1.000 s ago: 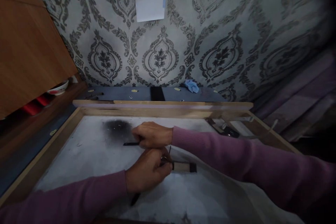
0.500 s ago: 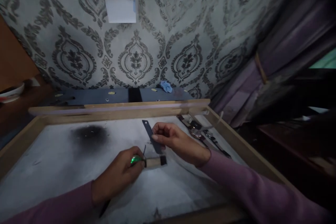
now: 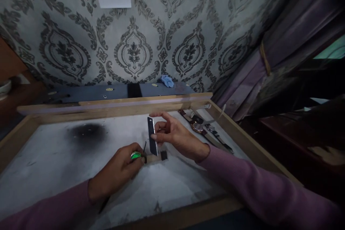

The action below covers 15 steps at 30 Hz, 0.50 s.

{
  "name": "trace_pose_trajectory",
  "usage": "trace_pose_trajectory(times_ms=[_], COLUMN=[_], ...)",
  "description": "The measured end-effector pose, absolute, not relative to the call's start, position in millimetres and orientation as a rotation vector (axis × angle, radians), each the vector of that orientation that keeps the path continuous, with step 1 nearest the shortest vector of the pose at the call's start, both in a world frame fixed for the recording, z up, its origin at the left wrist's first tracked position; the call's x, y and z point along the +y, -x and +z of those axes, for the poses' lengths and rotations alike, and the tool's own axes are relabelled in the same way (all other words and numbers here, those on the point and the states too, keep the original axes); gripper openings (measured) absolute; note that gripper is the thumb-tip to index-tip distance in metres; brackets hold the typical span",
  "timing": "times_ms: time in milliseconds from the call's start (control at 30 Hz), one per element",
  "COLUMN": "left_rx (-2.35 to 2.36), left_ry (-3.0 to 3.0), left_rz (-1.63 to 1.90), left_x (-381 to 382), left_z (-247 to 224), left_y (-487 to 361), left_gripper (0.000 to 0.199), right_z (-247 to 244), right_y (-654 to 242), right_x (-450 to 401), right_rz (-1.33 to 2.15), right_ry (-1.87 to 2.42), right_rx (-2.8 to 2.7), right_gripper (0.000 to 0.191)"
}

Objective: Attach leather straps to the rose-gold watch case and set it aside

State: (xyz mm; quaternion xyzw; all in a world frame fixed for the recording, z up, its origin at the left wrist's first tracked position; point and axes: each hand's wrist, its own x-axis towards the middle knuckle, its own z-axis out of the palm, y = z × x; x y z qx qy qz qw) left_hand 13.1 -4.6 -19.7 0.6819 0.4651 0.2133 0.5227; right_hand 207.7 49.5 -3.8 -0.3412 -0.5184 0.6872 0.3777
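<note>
My left hand is closed around a wristwatch with a shiny green round face, low over the white tray surface. The watch's strap points right, pale with a dark tip, and another dark end shows below my wrist. A thin dark stick-like piece stands up by the fingertips. My right hand pinches a flat dark cutter blade between thumb and fingers, its index finger raised. A small hole shows at the blade's top end, and one long edge shines. The blade is held nearly upright, just above the strap; whether they touch I cannot tell.
Several wristwatches lie at the tray's right side. A wooden rim surrounds the white surface, which has a dark smudge at left. Behind it, a crumpled blue cloth sits on a blue-grey ledge. A purple curtain hangs at right.
The blade has turned from slanting to more upright, and my right index finger has lifted. My left hand keeps its hold on the watch. The whole view has shifted slightly.
</note>
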Motion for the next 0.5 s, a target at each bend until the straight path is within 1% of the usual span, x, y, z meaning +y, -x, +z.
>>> trace_pose_trajectory(times_ms=[67,200,367,500], left_rx=[1.114,1.101,1.108,1.084], left_ry=[-1.613,-1.555,-1.583,-1.531], left_rz=[0.505,0.501,0.514,0.534], left_x=[-4.8,-4.9,-4.2,-4.0], left_z=[-19.9,-19.6,-17.7,-18.0], left_y=[-13.4,-13.3,-12.9,-12.7], left_gripper=[0.018,0.015,0.014,0.014], right_z=[-5.5,-10.0,-13.9,-15.5], right_y=[-206.9,-206.4,-207.7,-207.2], right_x=[49.3,50.2,51.5,51.1], right_rz=[1.752,1.743,1.707,1.676], right_ry=[0.887,0.897,0.890,0.904], right_rx=[-1.326,-1.310,-1.298,-1.307], right_gripper=[0.068,0.067,0.052,0.046])
